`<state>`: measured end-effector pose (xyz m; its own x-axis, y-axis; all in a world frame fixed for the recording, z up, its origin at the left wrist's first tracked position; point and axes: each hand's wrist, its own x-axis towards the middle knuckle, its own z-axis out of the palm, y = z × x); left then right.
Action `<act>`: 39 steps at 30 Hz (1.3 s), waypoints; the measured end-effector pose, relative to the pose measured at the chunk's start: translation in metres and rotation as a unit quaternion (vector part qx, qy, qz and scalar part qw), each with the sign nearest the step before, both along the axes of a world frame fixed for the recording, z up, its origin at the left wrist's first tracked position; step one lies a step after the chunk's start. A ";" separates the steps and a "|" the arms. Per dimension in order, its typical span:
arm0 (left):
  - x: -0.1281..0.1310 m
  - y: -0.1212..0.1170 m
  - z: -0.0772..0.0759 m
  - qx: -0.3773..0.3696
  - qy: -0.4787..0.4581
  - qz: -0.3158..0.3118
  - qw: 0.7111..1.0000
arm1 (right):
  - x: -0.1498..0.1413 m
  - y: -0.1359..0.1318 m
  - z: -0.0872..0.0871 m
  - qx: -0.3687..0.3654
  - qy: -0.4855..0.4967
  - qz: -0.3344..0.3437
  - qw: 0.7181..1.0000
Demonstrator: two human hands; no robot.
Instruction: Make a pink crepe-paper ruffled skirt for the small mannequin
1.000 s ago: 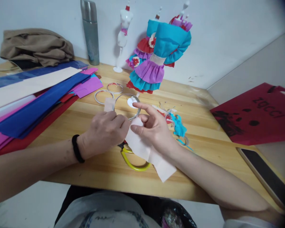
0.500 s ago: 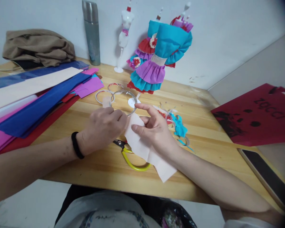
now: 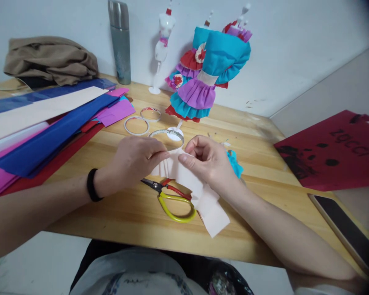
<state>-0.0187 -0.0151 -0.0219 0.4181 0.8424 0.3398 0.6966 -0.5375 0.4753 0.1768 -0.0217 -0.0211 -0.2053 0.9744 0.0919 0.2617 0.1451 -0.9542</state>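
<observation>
A strip of pale pinkish-white crepe paper [image 3: 184,174] is held between both hands, gathered into small folds at its left end. My left hand [image 3: 138,159] pinches that pleated end. My right hand [image 3: 206,159] grips the paper's upper edge between thumb and curled fingers, and the strip's tail hangs below onto the table. Just behind the fingers is a roll of tape [image 3: 181,141], seen as a ring; whether a hand touches it I cannot tell. Beneath the paper lies a pair of scissors [image 3: 175,217] with yellow and red handles, blades pointing left.
Dressed mannequins [image 3: 199,90] and a bare mannequin [image 3: 162,41] stand at the back beside a flask [image 3: 121,53]. Tape rings [image 3: 136,126] lie nearer. Coloured paper sheets [image 3: 55,139] and brown cloth [image 3: 49,59] fill the left; a red bag [image 3: 329,155] and phone [image 3: 341,225] the right.
My left hand has shifted onto the strip and now pinches folds into it. The tape roll sits lower and flatter behind the hands. The scissors' red handle has come into view.
</observation>
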 end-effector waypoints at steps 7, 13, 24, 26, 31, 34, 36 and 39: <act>0.001 0.000 0.001 -0.003 -0.001 0.009 1.000 | -0.002 -0.001 0.003 -0.041 -0.003 -0.005 0.999; 0.000 0.001 -0.002 0.023 0.030 0.017 0.999 | -0.003 0.000 0.005 -0.029 -0.015 0.022 0.999; 0.001 0.001 -0.007 0.069 0.087 0.022 0.994 | -0.004 -0.005 -0.004 0.138 -0.113 0.066 0.982; 0.001 0.001 -0.008 0.068 0.083 0.019 0.994 | -0.004 -0.006 -0.004 0.139 -0.120 0.067 0.981; 0.001 0.000 -0.007 0.063 0.069 0.021 0.995 | -0.003 -0.004 -0.005 0.149 -0.122 0.047 0.980; 0.001 0.000 -0.008 0.061 0.063 0.014 0.996 | -0.003 -0.004 -0.007 0.142 -0.115 0.061 0.981; 0.001 0.001 -0.009 0.052 0.057 0.007 0.997 | -0.003 -0.004 -0.007 0.141 -0.110 0.068 0.981; 0.001 0.002 -0.011 0.049 0.031 0.006 0.998 | -0.001 -0.003 -0.005 0.147 -0.116 0.064 0.980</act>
<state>-0.0177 -0.0135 -0.0325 0.4306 0.8118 0.3944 0.7302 -0.5702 0.3764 0.1761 -0.0244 -0.0263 -0.3731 0.8775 0.3011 0.4281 0.4508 -0.7833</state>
